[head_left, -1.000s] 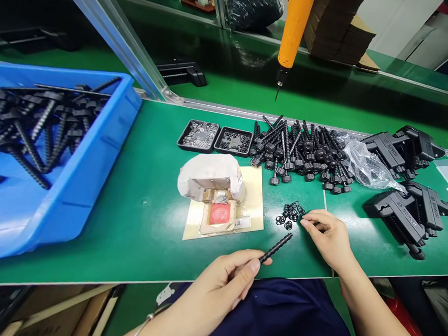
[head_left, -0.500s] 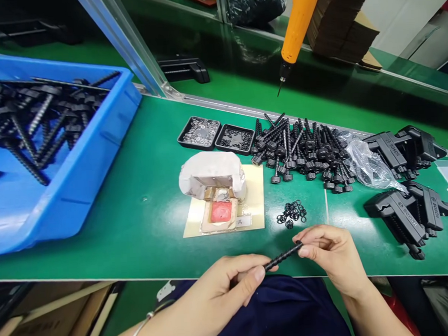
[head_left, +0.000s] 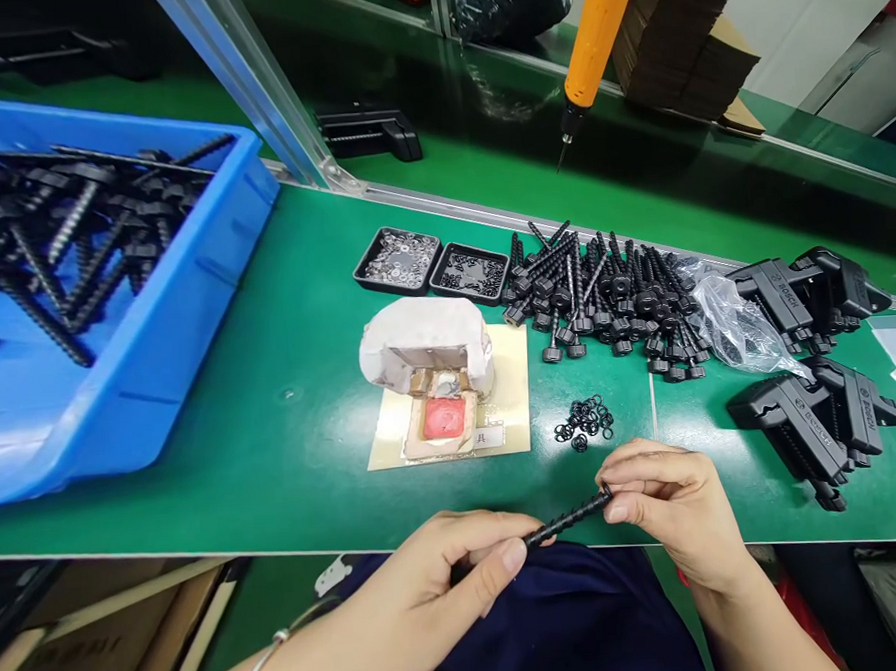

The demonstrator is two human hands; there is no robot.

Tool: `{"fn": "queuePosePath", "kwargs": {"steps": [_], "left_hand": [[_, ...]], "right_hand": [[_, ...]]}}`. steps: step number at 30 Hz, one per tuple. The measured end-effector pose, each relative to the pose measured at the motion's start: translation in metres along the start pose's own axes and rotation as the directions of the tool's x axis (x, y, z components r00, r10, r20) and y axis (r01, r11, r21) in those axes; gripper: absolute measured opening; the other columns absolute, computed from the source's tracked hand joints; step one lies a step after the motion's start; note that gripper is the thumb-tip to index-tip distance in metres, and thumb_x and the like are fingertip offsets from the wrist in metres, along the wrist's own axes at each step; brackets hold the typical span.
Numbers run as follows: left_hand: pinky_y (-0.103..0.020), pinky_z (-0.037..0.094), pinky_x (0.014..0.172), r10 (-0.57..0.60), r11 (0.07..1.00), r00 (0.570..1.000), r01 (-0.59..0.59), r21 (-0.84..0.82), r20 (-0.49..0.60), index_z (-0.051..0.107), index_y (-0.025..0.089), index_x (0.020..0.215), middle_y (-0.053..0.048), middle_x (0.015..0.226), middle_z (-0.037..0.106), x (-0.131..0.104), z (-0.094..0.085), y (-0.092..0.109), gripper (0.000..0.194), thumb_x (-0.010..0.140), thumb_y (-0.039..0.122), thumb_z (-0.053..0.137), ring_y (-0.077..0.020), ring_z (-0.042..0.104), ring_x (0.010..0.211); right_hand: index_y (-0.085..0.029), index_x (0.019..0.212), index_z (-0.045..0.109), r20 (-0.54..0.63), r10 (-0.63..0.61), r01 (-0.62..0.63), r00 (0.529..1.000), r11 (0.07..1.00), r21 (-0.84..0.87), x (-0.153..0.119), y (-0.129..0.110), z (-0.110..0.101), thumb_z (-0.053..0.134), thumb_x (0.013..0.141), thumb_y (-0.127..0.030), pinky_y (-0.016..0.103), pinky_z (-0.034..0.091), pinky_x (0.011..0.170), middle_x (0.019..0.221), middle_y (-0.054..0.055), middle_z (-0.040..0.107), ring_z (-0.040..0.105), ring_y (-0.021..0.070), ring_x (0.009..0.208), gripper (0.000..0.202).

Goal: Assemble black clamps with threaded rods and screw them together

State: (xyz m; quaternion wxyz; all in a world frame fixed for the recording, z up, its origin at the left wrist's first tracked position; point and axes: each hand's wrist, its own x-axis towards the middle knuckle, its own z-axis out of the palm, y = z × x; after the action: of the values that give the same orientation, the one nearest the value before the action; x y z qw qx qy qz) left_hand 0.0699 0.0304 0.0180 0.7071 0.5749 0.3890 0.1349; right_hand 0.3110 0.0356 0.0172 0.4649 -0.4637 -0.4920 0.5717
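My left hand [head_left: 467, 565] is closed round a black threaded rod [head_left: 567, 522], whose free end points up and to the right. At that end my right hand [head_left: 666, 489] pinches with thumb and fingers, and a small black ring shows at the fingertips. Just beyond my right hand lies a pile of black rings [head_left: 584, 420] on the green table [head_left: 305, 463]. Left of the rings, a white and red fixture [head_left: 444, 418] sits on a pale yellow board [head_left: 394, 448].
A blue bin [head_left: 212, 278] of threaded rods stands at the left. Two small trays [head_left: 397, 260] [head_left: 470, 272] of tiny parts, a heap of black knobbed rods [head_left: 603, 297], a plastic bag [head_left: 744, 330] and black clamps [head_left: 805, 422] lie behind and right. An orange screwdriver [head_left: 599, 37] hangs above.
My right hand has shifted slightly right, and more of the rod's threaded length shows between my hands. The view has tilted slightly.
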Motion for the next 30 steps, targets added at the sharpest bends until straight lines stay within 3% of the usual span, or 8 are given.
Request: {"fn": "queuePosePath", "kwargs": {"steps": [7,14,19,22,25,27,30], "left_hand": [[-0.024,0.036,0.057,-0.004,1.000,1.000,0.004,0.015,-0.004,0.054,0.018,0.075,0.003,0.069,0.041,0.000,0.000,0.003,0.043,0.099,0.052,0.041,-0.0131,0.041,0.062],[-0.024,0.040,0.060,0.052,0.997,0.997,-0.049,0.063,-0.050,0.069,0.018,0.084,0.000,0.073,0.054,0.002,0.000,0.004,0.039,0.098,0.045,0.045,-0.0154,0.047,0.064],[-0.023,0.038,0.058,0.076,0.995,0.996,-0.073,0.069,-0.043,0.071,0.017,0.082,0.000,0.067,0.053,0.004,0.001,0.007,0.039,0.097,0.044,0.047,-0.0148,0.044,0.062],[-0.024,0.032,0.054,0.052,0.998,0.999,-0.052,0.033,0.011,0.066,0.015,0.078,0.003,0.063,0.042,0.002,0.002,0.008,0.044,0.098,0.047,0.043,-0.0121,0.039,0.057],[-0.025,0.028,0.052,0.015,0.999,1.000,-0.015,-0.039,0.006,0.064,0.014,0.084,0.003,0.064,0.039,0.000,0.001,0.005,0.046,0.097,0.053,0.042,-0.0118,0.036,0.057],[-0.025,0.025,0.051,-0.004,0.996,1.000,0.006,-0.088,0.020,0.063,0.014,0.087,0.004,0.063,0.039,0.000,0.001,0.004,0.047,0.096,0.056,0.043,-0.0117,0.034,0.056],[-0.026,0.025,0.051,0.001,0.995,0.999,0.003,-0.103,0.041,0.061,0.014,0.085,0.004,0.064,0.040,0.003,0.001,0.004,0.048,0.096,0.057,0.043,-0.0119,0.034,0.057]], "right_hand": [[-0.032,0.083,0.081,0.066,-0.024,0.026,0.998,0.999,-0.031,0.001,-0.002,0.002,0.091,0.068,-0.022,0.016,0.054,0.056,0.078,0.001,0.074,0.067,0.0115,0.065,0.021],[-0.027,0.079,0.081,0.073,-0.160,0.171,0.984,0.970,-0.173,0.005,-0.007,0.005,0.094,0.062,-0.024,0.020,0.054,0.057,0.071,0.000,0.071,0.065,0.0117,0.060,0.021],[-0.022,0.070,0.079,0.130,-0.072,0.092,0.989,0.983,-0.158,0.005,0.005,0.022,0.094,0.059,-0.041,0.019,0.046,0.047,0.062,0.000,0.064,0.056,0.0093,0.051,0.026],[-0.025,0.085,0.081,0.212,-0.038,0.062,0.976,0.993,-0.105,0.003,0.007,0.022,0.093,0.058,-0.045,0.018,0.052,0.053,0.070,0.001,0.067,0.060,0.0104,0.057,0.036],[-0.029,0.104,0.078,0.211,-0.012,0.012,0.977,1.000,0.002,0.003,0.000,0.007,0.093,0.056,-0.046,0.021,0.059,0.063,0.088,0.004,0.069,0.066,0.0131,0.067,0.053],[-0.029,0.104,0.078,0.216,0.012,-0.024,0.976,0.998,0.051,0.002,-0.004,-0.001,0.090,0.066,-0.042,0.022,0.061,0.064,0.092,0.004,0.069,0.067,0.0126,0.068,0.042],[-0.027,0.095,0.081,0.210,0.007,-0.012,0.978,1.000,0.023,0.001,-0.004,0.003,0.084,0.077,-0.030,0.018,0.056,0.057,0.081,0.003,0.070,0.064,0.0105,0.062,0.018]]}}
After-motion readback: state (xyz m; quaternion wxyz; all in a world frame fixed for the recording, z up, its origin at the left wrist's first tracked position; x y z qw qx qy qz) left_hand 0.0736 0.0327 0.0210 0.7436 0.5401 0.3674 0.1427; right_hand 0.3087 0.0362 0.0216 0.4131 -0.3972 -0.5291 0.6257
